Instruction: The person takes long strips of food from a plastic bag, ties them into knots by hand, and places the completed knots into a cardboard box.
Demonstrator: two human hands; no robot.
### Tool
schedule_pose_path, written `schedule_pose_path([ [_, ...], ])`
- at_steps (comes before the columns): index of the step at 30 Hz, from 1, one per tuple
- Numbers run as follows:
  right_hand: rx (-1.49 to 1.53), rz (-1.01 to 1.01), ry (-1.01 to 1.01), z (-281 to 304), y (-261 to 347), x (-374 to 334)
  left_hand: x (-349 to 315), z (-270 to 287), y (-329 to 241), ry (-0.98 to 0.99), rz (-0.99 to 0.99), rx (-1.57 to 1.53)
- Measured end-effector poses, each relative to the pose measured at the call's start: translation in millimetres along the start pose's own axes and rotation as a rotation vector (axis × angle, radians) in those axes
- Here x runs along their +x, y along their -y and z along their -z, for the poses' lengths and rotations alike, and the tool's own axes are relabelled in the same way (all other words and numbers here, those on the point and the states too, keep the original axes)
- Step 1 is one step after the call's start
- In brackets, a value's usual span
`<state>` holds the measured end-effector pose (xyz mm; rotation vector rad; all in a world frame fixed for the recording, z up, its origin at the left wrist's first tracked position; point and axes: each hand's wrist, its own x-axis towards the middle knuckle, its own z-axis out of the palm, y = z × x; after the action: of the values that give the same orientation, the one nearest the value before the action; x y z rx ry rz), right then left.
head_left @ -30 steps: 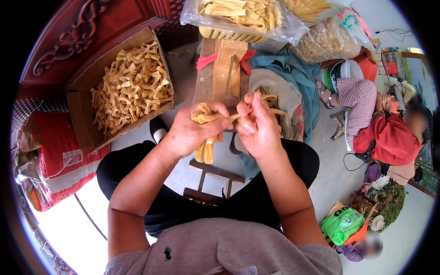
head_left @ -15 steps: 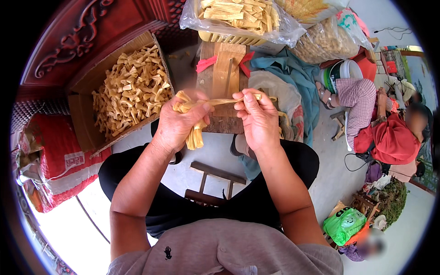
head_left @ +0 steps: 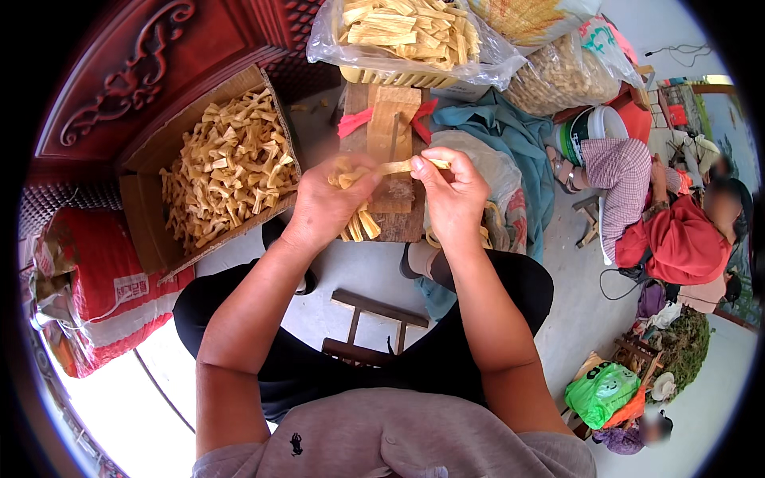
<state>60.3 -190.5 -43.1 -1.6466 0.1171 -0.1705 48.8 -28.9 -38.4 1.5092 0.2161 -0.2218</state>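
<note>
My left hand point(head_left: 325, 203) is closed around a bundle of flat, yellow dried strips point(head_left: 363, 225), whose cut ends stick out below my fingers. A single yellow strip point(head_left: 394, 168) runs from that bundle across to my right hand point(head_left: 456, 195), which pinches its other end between thumb and forefinger. Both hands are over the near end of a wooden bench point(head_left: 402, 229) with an upright wooden piece point(head_left: 390, 119) and a red cloth tie point(head_left: 356, 123) on it. What the left fingers do under the bundle is hidden.
At left, a cardboard box point(head_left: 143, 211) holds many knotted yellow bundles point(head_left: 231, 163). Beyond the bench, a plastic-lined yellow basket point(head_left: 390, 76) carries loose strips. A low wooden stool frame point(head_left: 378, 307) lies between my legs. A person in red point(head_left: 677, 243) sits at right, near a bucket point(head_left: 594, 127).
The left hand has moved slightly right, toward the right hand, with the bundle. The stretch of strip between my hands is shorter and looks flatter.
</note>
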Motion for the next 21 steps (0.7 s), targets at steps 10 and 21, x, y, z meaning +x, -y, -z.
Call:
schedule_pose_path([
  [10, -0.241, 0.052, -0.086, 18.4, -31.0, 14.6, 14.7, 16.9, 8.5, -0.132, 0.164, -0.117],
  [21, 0.152, -0.046, -0.223, 16.7, -12.1, 4.9, 4.1, 51.7, -17.4, -0.159, 0.188, -0.575],
])
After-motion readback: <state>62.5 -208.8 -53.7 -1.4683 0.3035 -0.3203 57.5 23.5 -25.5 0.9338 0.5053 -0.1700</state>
